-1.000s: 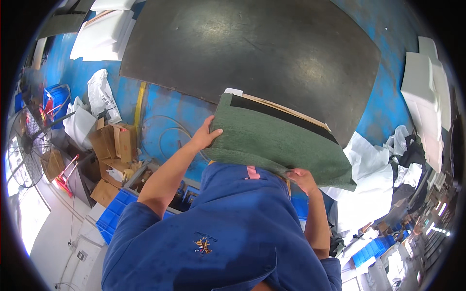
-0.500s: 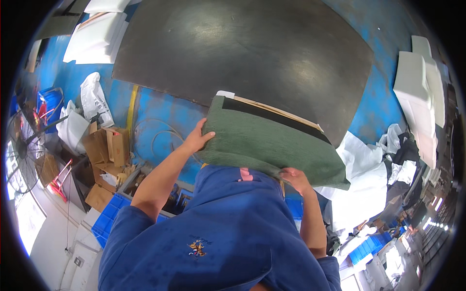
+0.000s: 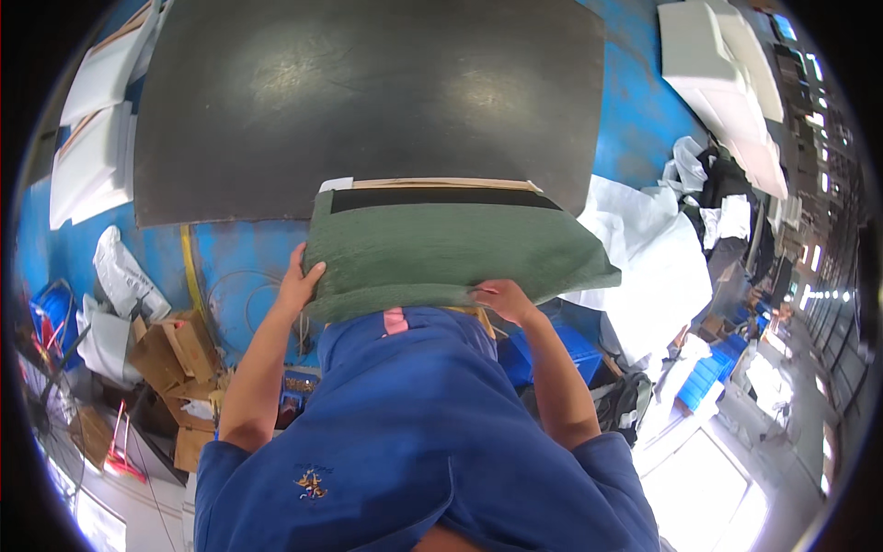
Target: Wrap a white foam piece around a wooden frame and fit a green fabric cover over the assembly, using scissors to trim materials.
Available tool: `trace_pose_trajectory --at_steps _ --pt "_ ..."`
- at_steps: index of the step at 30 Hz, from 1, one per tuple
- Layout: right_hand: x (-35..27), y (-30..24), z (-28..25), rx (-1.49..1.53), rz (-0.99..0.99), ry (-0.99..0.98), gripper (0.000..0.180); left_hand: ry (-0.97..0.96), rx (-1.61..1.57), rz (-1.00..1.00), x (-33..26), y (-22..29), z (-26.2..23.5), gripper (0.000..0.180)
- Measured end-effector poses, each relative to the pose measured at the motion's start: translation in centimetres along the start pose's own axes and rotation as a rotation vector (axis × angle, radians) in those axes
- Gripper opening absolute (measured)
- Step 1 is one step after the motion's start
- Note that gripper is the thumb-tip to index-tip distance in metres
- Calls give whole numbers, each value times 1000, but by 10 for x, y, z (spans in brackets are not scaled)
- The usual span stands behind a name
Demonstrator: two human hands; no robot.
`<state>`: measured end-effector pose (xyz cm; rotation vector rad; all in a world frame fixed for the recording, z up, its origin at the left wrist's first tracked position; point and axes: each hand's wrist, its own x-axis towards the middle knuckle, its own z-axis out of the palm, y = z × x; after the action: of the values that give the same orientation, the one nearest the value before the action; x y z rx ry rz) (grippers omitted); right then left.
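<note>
A long piece covered in green fabric (image 3: pixel 441 244) lies across in front of my waist. Along its far side run a black strip (image 3: pixel 432 197) and a thin wooden edge (image 3: pixel 460 184), with a bit of white padding (image 3: pixel 336 184) at the far left corner. My left hand (image 3: pixel 300 279) grips its left end, thumb on top and the other fingers along the side. At the near edge, right of the middle, my right hand (image 3: pixel 504 300) is closed in a pinch on the green fabric. The fabric's right end tapers to a loose corner. The underside is hidden.
A large dark tabletop (image 3: pixel 368 101) spreads beyond the piece. White foam blocks (image 3: pixel 92 166) stand far left, more foam pieces (image 3: pixel 722 83) far right. White sheeting (image 3: pixel 653 267) is heaped at right; cardboard boxes (image 3: pixel 175 354) and a white bag (image 3: pixel 129 276) lie at left.
The view has turned, so the table and surroundings have shifted. The green piece, slanted before, now lies nearly parallel to the table's near edge. Both hands keep their holds on it.
</note>
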<state>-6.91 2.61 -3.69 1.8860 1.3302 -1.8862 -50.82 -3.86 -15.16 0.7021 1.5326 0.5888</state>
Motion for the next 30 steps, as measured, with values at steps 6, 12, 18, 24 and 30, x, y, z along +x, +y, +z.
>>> trace_pose_trajectory --at_steps 6,12,18,24,30 --pt "-6 -5 1 69 43 30 31 3 -116 -85 -4 15 0 72" --pt "-10 -4 0 -16 8 47 30 0 3 -83 -8 28 1 70" --pt "-5 8 1 -60 23 55 32 9 -87 -114 -11 32 1 70" --pt "-17 -18 -3 -150 -47 104 27 -24 -102 -86 4 4 -4 72" --pt "-41 -71 -15 -294 -594 522 21 -99 -16 -52 24 2 -19 77"
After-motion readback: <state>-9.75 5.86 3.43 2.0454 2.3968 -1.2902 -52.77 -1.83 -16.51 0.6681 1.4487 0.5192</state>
